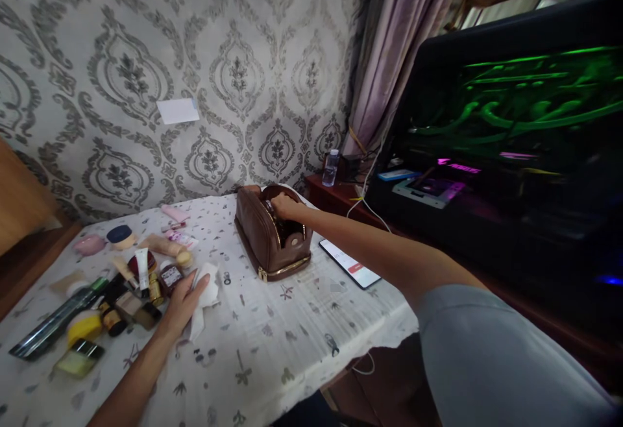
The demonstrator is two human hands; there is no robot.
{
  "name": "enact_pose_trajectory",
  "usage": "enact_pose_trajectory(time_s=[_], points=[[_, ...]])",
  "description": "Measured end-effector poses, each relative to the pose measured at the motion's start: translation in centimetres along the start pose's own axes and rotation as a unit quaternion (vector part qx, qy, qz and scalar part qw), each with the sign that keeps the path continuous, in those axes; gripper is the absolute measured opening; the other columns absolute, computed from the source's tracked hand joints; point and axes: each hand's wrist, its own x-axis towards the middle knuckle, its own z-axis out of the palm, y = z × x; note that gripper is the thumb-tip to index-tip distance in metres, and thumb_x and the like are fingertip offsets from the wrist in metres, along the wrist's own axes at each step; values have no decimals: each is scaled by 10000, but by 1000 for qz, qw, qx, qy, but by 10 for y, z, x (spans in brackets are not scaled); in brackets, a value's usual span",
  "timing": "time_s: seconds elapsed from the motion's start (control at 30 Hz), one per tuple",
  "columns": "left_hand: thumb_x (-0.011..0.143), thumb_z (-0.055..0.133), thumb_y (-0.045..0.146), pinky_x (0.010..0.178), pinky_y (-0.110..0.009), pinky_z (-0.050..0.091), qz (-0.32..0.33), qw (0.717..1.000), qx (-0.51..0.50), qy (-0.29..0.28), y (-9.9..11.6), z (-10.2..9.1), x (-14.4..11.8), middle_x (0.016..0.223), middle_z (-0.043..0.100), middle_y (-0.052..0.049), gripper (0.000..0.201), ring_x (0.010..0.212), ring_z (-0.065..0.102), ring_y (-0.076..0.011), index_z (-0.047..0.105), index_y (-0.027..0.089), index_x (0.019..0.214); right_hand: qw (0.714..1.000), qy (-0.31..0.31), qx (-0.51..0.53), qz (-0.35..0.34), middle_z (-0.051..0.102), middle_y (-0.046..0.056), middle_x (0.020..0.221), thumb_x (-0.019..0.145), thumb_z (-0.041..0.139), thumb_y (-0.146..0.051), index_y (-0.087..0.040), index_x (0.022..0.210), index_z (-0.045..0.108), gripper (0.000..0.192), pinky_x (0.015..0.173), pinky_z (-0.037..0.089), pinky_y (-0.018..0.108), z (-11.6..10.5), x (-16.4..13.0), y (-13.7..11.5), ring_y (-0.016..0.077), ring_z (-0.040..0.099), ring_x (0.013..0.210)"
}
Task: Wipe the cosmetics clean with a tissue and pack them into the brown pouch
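My left hand (pixel 185 298) is closed on a crumpled white tissue (pixel 209 292) at the table's left-middle. Just beyond it lie a dark red bottle with a label (pixel 170 276), a white tube (pixel 141 265) and a small gold bottle (pixel 155 289). Across the table, a brown leather cosmetic bag (pixel 256 235) stands with its gold zipper undone and its top gaping. My right hand (pixel 285 207) reaches into that opening with curled fingers. Their tips are partly hidden, and I cannot make out what they hold.
Several cosmetics cover the left side, among them a long silver-green box (pixel 53 323), a yellow item (pixel 84 328) and a pink pouch (pixel 90 244). A phone (pixel 351 263) lies right of the bag. Beyond are a plastic bottle (pixel 330 168) and a green-lit computer case (pixel 496 154).
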Motion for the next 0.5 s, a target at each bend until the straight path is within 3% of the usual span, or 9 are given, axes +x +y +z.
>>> enact_pose_trajectory(time_s=[0.13, 0.3, 0.5], points=[[722, 657, 702, 774, -315, 534, -4, 1000, 2, -9, 4, 1, -2, 924, 740, -76, 675, 875, 675, -264, 687, 127, 1076, 1000, -4, 6, 16, 569, 297, 1340, 898, 541, -126, -73, 1297, 634, 413, 934, 546, 398, 1, -4, 0, 362, 636, 1187], [727, 670, 683, 781, -327, 537, 2, 1000, -9, -8, 2, -1, -2, 955, 737, -90, 670, 902, 673, -274, 680, 125, 1097, 1000, 2, 15, -2, 669, 226, 1232, 892, 579, -146, -110, 1231, 679, 356, 938, 540, 356, -3, -7, -1, 316, 651, 1167], [695, 663, 723, 711, -308, 519, 11, 1000, 6, 7, 4, 1, -3, 793, 693, -51, 626, 783, 646, -239, 667, 139, 920, 994, 106, 9, -21, 645, 214, 1260, 974, 415, -173, -103, 1235, 643, 353, 969, 496, 409, -21, -39, -10, 317, 609, 1201]])
